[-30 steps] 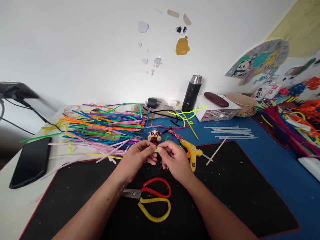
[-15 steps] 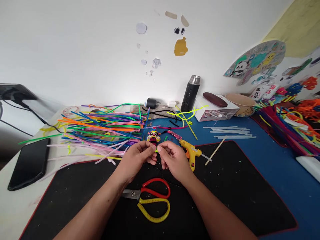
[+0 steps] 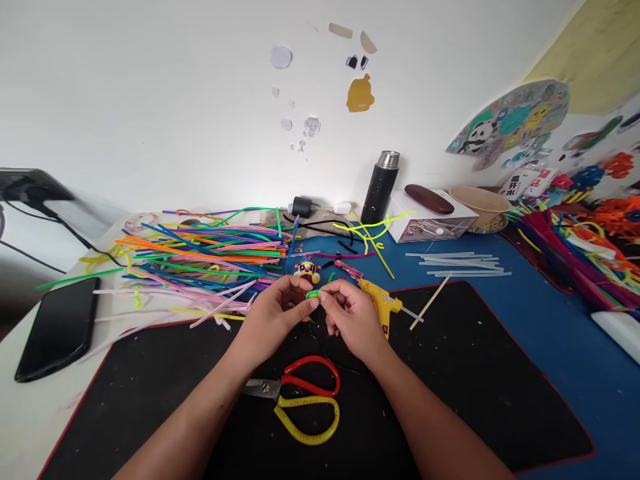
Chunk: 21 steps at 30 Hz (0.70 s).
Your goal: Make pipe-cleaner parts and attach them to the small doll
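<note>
My left hand (image 3: 273,313) and my right hand (image 3: 350,317) meet over the far edge of a black mat (image 3: 150,380). Both pinch a short green pipe cleaner piece (image 3: 313,293) between fingertips, one from each side. Just behind the hands stands a small colourful figure (image 3: 307,269). Red and yellow scissors (image 3: 300,400) lie on the mat below my wrists. A yellow glue gun (image 3: 383,303) lies right beside my right hand.
A big pile of coloured pipe cleaners (image 3: 200,257) spreads at the left. A black phone (image 3: 57,327) lies at the far left. Clear glue sticks (image 3: 457,265), a black flask (image 3: 380,187), a box, a bowl and more pipe cleaners (image 3: 585,253) fill the right.
The green piece has come up a little between my fingertips and shows more clearly. My hands shifted only slightly.
</note>
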Each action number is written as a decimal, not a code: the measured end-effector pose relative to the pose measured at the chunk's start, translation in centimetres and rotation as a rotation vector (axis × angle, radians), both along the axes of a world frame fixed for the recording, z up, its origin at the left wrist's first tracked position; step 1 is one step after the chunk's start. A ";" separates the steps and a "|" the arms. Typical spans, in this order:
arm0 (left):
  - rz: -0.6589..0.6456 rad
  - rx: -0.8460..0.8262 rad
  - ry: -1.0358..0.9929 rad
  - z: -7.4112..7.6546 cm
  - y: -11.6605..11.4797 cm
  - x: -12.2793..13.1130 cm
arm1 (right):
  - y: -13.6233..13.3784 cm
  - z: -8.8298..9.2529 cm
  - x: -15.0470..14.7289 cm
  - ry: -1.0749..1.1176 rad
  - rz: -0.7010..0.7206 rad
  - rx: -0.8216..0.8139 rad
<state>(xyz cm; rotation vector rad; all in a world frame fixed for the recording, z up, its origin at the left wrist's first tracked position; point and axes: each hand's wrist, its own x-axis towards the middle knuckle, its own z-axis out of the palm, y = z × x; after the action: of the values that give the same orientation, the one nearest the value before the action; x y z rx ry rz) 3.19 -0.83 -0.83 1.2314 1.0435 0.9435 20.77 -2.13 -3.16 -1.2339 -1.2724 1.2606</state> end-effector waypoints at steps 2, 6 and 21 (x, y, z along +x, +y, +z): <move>0.060 0.110 0.069 0.0 -0.2 0.0 | -0.1 0.0 0.0 0.007 0.010 0.000; 0.062 0.257 0.227 0.0 -0.6 0.0 | -0.2 0.0 -0.1 -0.007 0.028 0.001; 0.144 0.046 0.035 -0.3 -0.2 -0.1 | 0.0 0.0 -0.1 0.004 0.057 -0.031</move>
<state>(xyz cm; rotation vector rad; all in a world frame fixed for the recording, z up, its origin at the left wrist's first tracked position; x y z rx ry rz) 3.13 -1.07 -1.14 1.2274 1.1561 1.0651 20.70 -2.13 -3.15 -1.2233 -1.2976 1.3275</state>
